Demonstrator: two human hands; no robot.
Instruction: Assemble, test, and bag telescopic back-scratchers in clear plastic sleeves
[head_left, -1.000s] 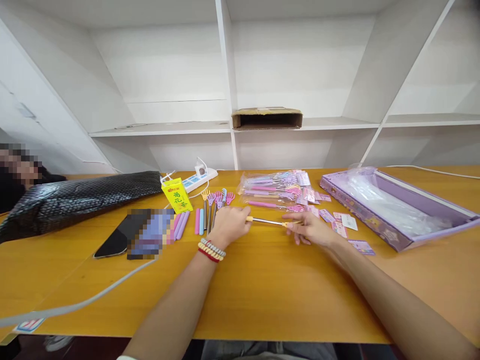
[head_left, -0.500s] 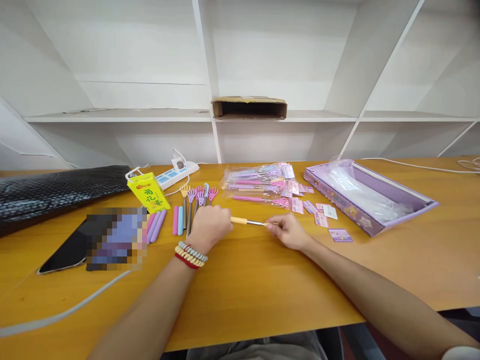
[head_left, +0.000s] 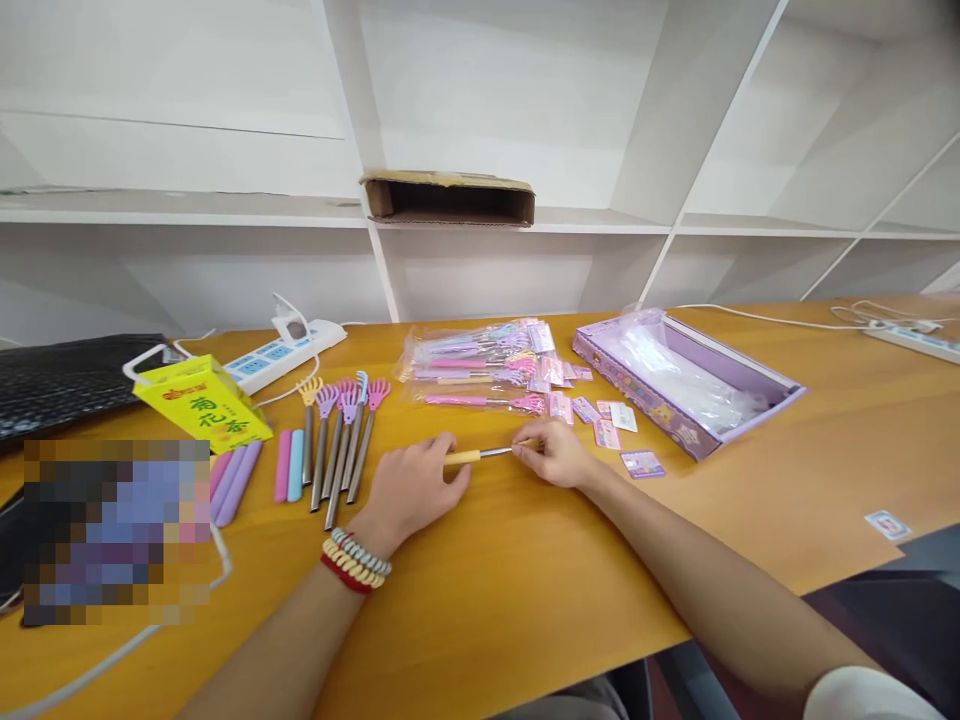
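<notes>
Low over the wooden table (head_left: 525, 590), both hands hold one telescopic back scratcher (head_left: 480, 455) with a yellow handle and a thin metal rod. My left hand (head_left: 412, 485) is closed round the yellow handle; beaded bracelets sit on that wrist. My right hand (head_left: 551, 452) pinches the claw end, which its fingers hide. To the left lie several unwrapped scratchers (head_left: 337, 430) with coloured claws, and loose pink, blue and purple handle sleeves (head_left: 259, 465). Behind the hands is a pile of scratchers in clear bags (head_left: 472, 365).
A purple cardboard box (head_left: 682, 375) with plastic film stands at the right, small printed cards (head_left: 611, 425) beside it. A yellow drink carton (head_left: 202, 400), a white power strip (head_left: 281, 345) and a black textured bag (head_left: 67, 380) lie left. White shelves hold a brown carton (head_left: 450, 197).
The metal rod between my hands has got shorter as the hands came closer together. The camera view has swung to the right.
</notes>
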